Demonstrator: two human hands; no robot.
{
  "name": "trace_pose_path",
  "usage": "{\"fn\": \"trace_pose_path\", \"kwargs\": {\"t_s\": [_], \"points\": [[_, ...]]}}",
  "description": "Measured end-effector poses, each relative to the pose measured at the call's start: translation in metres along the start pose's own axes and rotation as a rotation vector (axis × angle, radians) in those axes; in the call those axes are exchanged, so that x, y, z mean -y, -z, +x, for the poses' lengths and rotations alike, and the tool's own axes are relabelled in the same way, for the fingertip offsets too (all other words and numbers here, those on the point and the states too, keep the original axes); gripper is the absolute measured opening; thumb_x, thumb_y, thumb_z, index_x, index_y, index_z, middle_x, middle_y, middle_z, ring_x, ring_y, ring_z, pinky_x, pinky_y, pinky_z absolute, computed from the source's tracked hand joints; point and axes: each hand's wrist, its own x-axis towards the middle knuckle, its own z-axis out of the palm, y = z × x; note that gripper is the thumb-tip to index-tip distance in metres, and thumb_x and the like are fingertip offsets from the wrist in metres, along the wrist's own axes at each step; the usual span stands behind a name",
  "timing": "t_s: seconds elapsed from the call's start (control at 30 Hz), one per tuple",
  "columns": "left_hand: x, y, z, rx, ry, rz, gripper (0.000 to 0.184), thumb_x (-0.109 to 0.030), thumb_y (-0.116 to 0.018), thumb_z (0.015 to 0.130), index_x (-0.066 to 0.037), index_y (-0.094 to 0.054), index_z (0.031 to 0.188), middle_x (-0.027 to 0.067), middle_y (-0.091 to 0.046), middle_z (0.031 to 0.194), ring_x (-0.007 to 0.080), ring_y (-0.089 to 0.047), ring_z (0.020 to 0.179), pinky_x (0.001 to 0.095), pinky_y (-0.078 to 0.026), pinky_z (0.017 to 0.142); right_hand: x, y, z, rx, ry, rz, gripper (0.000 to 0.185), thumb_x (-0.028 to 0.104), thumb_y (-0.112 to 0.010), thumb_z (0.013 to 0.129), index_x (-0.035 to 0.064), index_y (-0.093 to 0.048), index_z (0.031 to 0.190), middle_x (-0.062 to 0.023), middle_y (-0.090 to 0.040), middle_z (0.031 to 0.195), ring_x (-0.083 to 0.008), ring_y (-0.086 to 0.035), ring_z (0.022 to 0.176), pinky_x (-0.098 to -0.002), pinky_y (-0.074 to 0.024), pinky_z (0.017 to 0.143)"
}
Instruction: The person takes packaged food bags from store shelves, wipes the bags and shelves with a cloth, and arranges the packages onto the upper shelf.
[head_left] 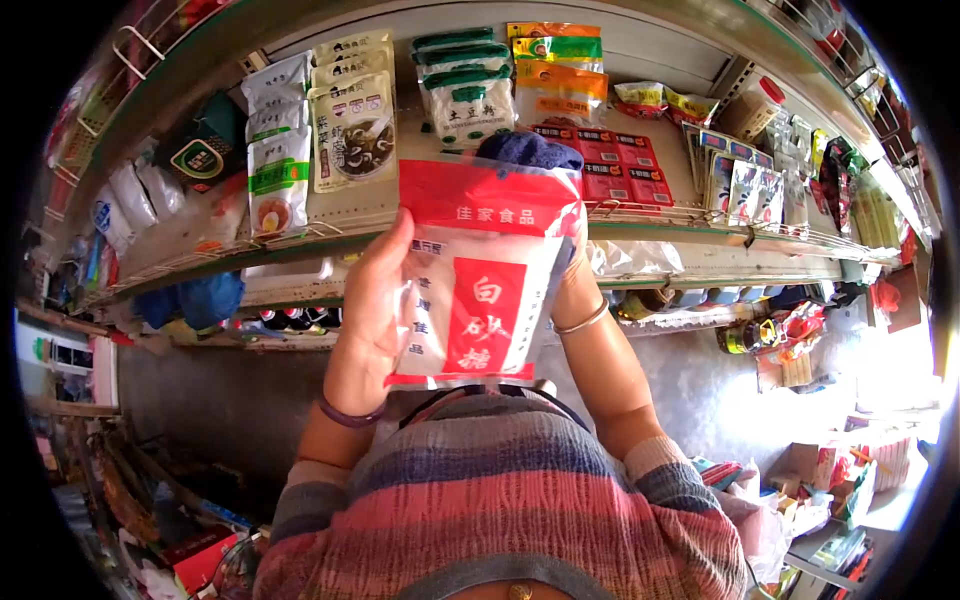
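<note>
In front of my chest I hold up a bag of white sugar (pixel 490 300), a clear pouch with red bands and a red label. My left hand (pixel 372 295) grips its left edge, the thumb lying along the side. Behind the bag's right side is my right hand (pixel 573 270), its fingers mostly hidden. A dark blue cloth (pixel 530 150) bunches up over the bag's top right corner, held in that right hand. Whether these fingers also press on the bag cannot be made out.
Facing me is a shelf with a wire front rail (pixel 330 228). On it stand seaweed soup packets (pixel 352 135), potato starch bags (pixel 468 105), orange packets (pixel 560 90) and red packets (pixel 625 165). Bottles (pixel 300 318) line a lower shelf. Boxes and bags (pixel 800 490) crowd the lower right.
</note>
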Motion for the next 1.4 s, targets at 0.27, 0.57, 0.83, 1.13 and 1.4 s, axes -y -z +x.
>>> {"fn": "trace_pose_path", "kwargs": {"t_s": [0.27,0.57,0.83,1.13,1.4], "points": [[-0.023,0.048,0.004,0.254,0.023,-0.166,0.040,-0.032,-0.044,0.089,0.000,-0.050,0.112,0.0128,-0.058,0.104,0.0206,-0.057,0.094,0.0357,-0.047,0.081,0.024,0.041,-0.023,0.436,0.256,0.544,0.029,0.026,-0.043,0.088,0.0063,-0.048,0.109,-0.0054,-0.056,0.096,-0.0177,-0.053,0.091,-0.0325,-0.0424,0.083],[-0.042,0.040,-0.011,0.211,-0.120,-0.229,0.042,-0.034,-0.039,0.091,-0.002,-0.044,0.118,0.0150,-0.055,0.111,0.0261,-0.057,0.097,0.0400,-0.046,0.085,0.142,0.060,0.013,-0.349,0.974,-0.692,0.031,0.028,-0.041,0.090,0.0043,-0.055,0.103,-0.0081,-0.060,0.095,-0.0244,-0.056,0.085,-0.0340,-0.0451,0.079],[-0.041,0.017,-0.030,0.083,-0.256,-0.248,0.039,-0.031,-0.039,0.091,-0.001,-0.046,0.116,0.0126,-0.058,0.104,0.0197,-0.058,0.091,0.0320,-0.047,0.077,0.093,0.055,0.004,-0.344,0.908,-2.114,0.033,0.020,-0.054,0.083,-0.0006,-0.053,0.109,-0.0170,-0.058,0.096,-0.0248,-0.057,0.085,-0.0328,-0.0446,0.077],[-0.052,-0.005,-0.060,0.151,-0.483,-0.140,0.046,-0.033,-0.039,0.091,0.002,-0.041,0.121,0.0145,-0.054,0.112,0.0232,-0.055,0.096,0.0344,-0.043,0.082,0.008,-0.074,-0.046,0.216,0.148,-1.264,0.033,0.016,-0.060,0.082,-0.0031,-0.051,0.107,-0.0068,-0.060,0.083,-0.0087,-0.055,0.073,-0.0255,-0.0465,0.062],[-0.143,-0.109,-0.074,0.275,-0.691,0.151,0.041,-0.032,-0.042,0.091,0.000,-0.047,0.115,0.0089,-0.057,0.105,0.0131,-0.055,0.094,0.0270,-0.044,0.079,0.073,-0.187,-0.023,0.181,0.644,-1.314,0.020,0.015,-0.057,0.083,-0.0024,-0.059,0.092,0.0002,-0.058,0.072,-0.0044,-0.048,0.063,-0.0205,-0.0411,0.054]]}}
